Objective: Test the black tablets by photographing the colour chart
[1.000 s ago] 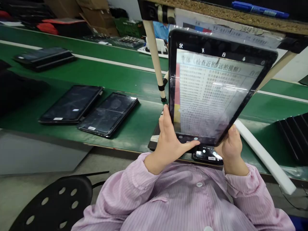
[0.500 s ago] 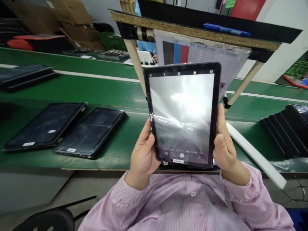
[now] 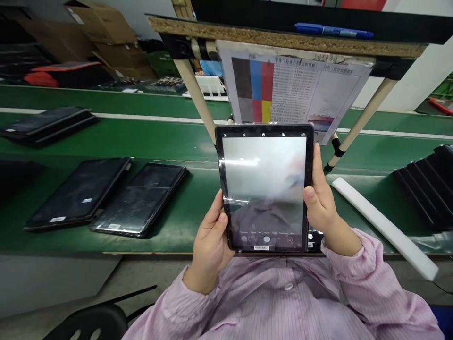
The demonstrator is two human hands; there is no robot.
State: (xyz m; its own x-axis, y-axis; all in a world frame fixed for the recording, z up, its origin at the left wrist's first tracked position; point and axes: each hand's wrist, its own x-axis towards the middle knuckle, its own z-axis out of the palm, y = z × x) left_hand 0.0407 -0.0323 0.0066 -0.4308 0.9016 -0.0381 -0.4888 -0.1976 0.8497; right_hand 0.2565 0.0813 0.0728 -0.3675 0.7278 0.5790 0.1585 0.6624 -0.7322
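Observation:
A black-framed tablet [image 3: 265, 189] is held upright in front of me, its lit screen showing a camera app with a hazy grey-white picture. My left hand [image 3: 211, 241] grips its lower left edge, thumb on the front. My right hand [image 3: 320, 203] is closed on the right edge, with the thumb along the frame; the fingertips behind the tablet are hidden. Under its lower right corner, part of another dark device [image 3: 314, 240] shows on the bench. Behind the tablet hangs a printed sheet [image 3: 293, 89] with colour blocks and rows of text.
Two dark tablets, one [image 3: 81, 193] beside another [image 3: 141, 198], lie left on the green bench [image 3: 198, 174]. More tablets [image 3: 49, 123] are stacked farther back. At right are a white bar [image 3: 385, 229] and a leaning row of black tablets [image 3: 428, 189]. A blue pen [image 3: 332, 31] rests on the stand's shelf.
The tablet's top edge has come lower in view, uncovering more of the printed sheet behind. The picture on its screen has changed from a bright glare to a duller one. Both hands keep hold.

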